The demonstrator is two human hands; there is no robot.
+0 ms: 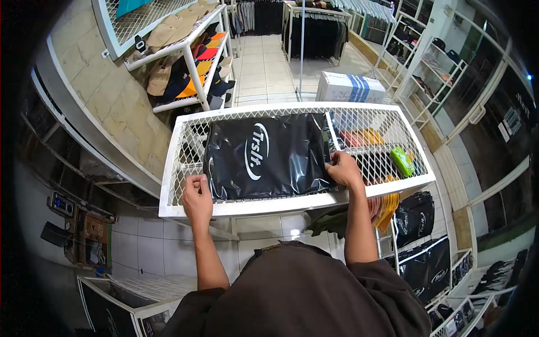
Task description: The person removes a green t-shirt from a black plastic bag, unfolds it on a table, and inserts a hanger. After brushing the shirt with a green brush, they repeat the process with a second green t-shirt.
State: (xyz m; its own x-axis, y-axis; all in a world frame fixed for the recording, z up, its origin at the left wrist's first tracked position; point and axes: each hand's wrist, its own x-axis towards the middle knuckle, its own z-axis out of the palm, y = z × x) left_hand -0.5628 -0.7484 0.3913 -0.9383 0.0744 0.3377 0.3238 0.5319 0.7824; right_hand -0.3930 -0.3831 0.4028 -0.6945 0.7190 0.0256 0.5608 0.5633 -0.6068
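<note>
A glossy black plastic bag (281, 160) with white lettering lies flat on a white mesh-topped table (252, 209). At the bag's lower left corner is my left hand (197, 197), its fingers bent and close together beside the bag's edge; whether they pinch it is hard to tell. My right hand (343, 169) holds the right edge of the bag between thumb and fingers. Right of that hand, a small green packet (402, 161) rests on the mesh.
Shelves with caps (196, 76) stand at the upper left. Behind the table is a white box with blue stripes (353, 88). Folded clothes (386, 210) and more black bags (415, 216) sit at the lower right. Clothes racks stand farther back.
</note>
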